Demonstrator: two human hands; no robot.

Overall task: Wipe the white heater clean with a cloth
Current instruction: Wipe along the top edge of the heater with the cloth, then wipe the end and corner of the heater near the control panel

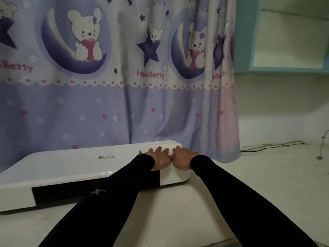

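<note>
Two flat, unclenched hands, left (161, 158) and right (184, 158), on white cloth (166, 146) atop heater (71, 166).

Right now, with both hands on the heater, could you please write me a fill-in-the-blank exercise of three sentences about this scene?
1. Both hands, the left hand and the right hand, press a white cloth onto the ____ end of the white heater.
2. The dark vent grille runs along the heater's ____ face.
3. Behind the heater hangs a curtain printed with the words "Hello ____".

Missing words: right; front; Betty
</note>
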